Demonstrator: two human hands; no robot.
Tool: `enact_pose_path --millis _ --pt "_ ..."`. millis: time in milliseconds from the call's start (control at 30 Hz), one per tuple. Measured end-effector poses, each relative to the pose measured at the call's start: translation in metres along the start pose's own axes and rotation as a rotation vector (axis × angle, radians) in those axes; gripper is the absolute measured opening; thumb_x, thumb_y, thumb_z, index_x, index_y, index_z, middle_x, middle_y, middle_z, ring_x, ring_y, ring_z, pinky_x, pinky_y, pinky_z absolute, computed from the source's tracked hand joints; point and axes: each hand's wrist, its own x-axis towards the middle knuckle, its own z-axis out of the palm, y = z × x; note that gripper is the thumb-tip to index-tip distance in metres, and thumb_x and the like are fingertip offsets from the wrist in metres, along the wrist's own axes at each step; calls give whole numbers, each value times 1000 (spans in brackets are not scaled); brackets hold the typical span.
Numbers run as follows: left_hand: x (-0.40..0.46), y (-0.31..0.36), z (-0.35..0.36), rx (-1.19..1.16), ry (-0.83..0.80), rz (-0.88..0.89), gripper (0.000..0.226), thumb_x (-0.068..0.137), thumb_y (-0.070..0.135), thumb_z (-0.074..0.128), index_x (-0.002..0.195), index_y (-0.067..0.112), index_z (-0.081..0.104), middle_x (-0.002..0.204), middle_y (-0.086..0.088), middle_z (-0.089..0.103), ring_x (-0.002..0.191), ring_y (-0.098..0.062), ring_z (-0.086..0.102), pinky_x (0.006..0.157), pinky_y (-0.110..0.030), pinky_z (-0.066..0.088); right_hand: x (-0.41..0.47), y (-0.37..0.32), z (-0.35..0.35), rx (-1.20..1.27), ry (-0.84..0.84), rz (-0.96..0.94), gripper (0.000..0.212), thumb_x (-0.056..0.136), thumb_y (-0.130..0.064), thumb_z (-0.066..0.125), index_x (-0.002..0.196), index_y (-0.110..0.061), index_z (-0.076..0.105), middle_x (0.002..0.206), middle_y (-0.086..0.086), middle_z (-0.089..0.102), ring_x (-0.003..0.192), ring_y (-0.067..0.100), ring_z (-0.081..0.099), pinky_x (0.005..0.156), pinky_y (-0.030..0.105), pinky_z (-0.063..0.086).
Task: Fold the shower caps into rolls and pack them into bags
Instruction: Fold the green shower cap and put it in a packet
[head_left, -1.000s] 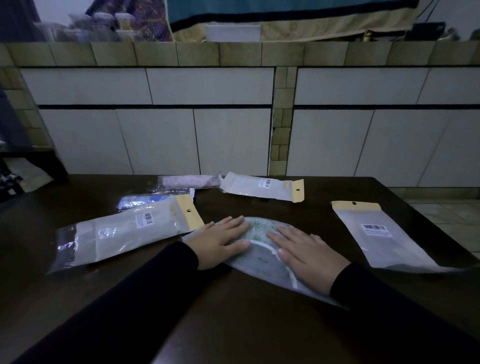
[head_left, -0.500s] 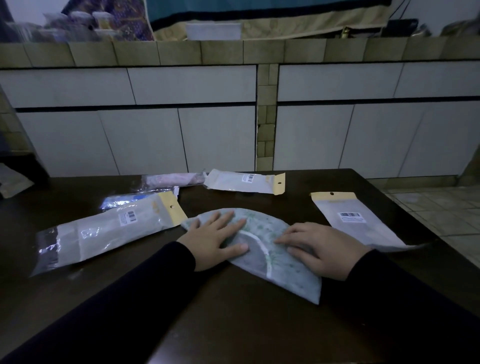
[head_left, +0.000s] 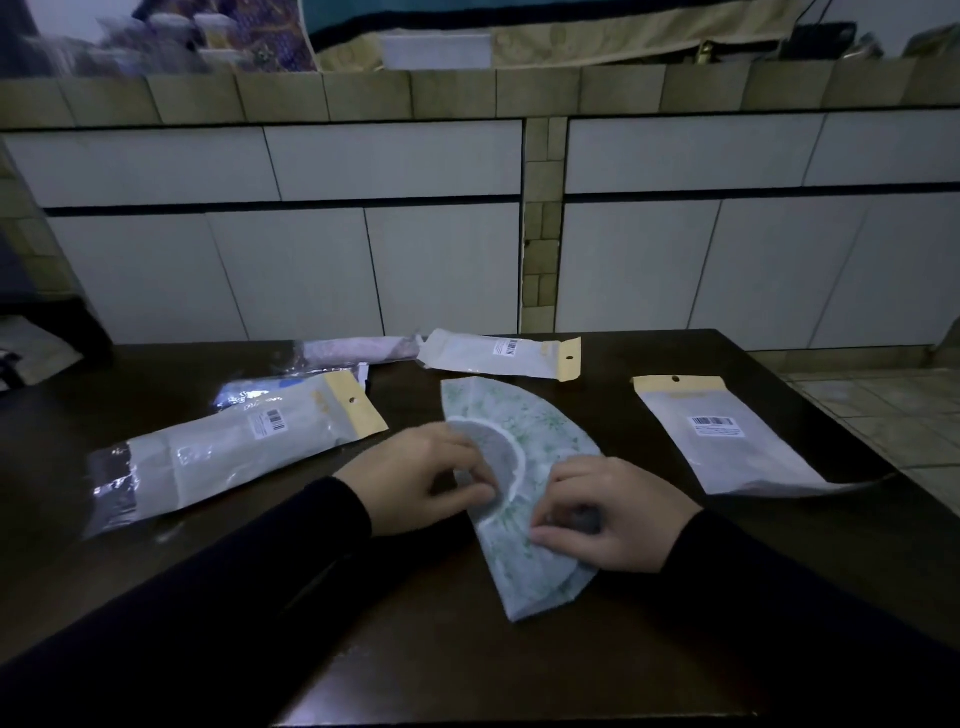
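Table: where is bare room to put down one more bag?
Bare table lies near the front edge, below the cap, and in the strip between the cap and the right bag. The left and back are crowded: the long bag, the back bag and other packets.

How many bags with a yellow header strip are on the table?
3: one bag left of the hands, one bag at the far middle, one bag on the right. Clear packets behind the left one may hide more.
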Motion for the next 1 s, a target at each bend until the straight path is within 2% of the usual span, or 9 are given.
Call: enact_pose_path --millis 133,233,367,500,600,733,800,933,1000 --pt "-16 -14 -7 -71 -127 -80 31 86 53 54 103 32 69 109 19 64 100 6 55 87 -18 47 9 -4 -2 111 -56 24 33 86 -47 61 115 -34 65 105 -16 59 96 0 54 83 24 51" --pt "-26 -26 -17 -137 -105 -216 31 80 53 59 108 38 63 108 26 64 101 7 56 89 -18 46 13 -3 -7 74 -137 0 41 82 -48 65 122 -39 60 119 -23 50 111 -7 42 96 18 41" --pt "-38 -29 -16 -129 -33 -187 21 82 41 62 101 33 69 107 22 66 100 6 56 88 -16 45 19 -4 -3 14 -139 -20 38 85 -44 63 123 -41 59 121 -22 50 110 -5 43 95 17 41" --pt "-45 -26 -11 -133 -5 -143 28 85 47 55 100 30 72 110 22 65 99 3 55 86 -19 45 24 -7 2 -6 -97 -62 33 82 -52 56 106 -34 71 103 -16 60 93 1 53 80 17 48" --pt "-47 -23 -10 -162 -6 -128 35 86 52 53 104 27 72 113 20 66 101 3 54 88 -19 44 23 -8 4 -17 -41 -86 27 80 -54 58 87 -32 73 81 -17 56 75 2 51 69 23 48" --pt "-51 -17 -11 -109 10 -47 24 91 33 55 106 24 71 116 13 64 101 -6 55 89 -22 44 22 -9 7 -9 -8 -109 23 83 -48 60 75 -27 66 80 -15 55 73 4 52 66 24 50" --pt "-54 -13 -12 -95 28 -7 21 92 23 55 105 23 71 114 11 63 102 -8 54 89 -24 44 21 -10 8 5 -7 -118 22 86 -47 58 80 -26 63 84 -14 56 76 4 53 66 25 51" --pt "-55 -14 -14 -134 -4 -37 25 90 13 56 103 25 73 108 13 63 102 -6 55 88 -28 47 20 -8 7 6 -76 -64 37 84 -56 50 115 -38 61 95 -15 59 88 1 54 78 18 48" --pt "-55 -16 -17 -169 -20 -85 33 84 4 59 103 26 73 108 16 65 104 -4 55 89 -30 47 21 -8 5 18 -98 -22 41 80 -58 52 113 -38 65 97 -16 59 90 2 54 77 18 48"
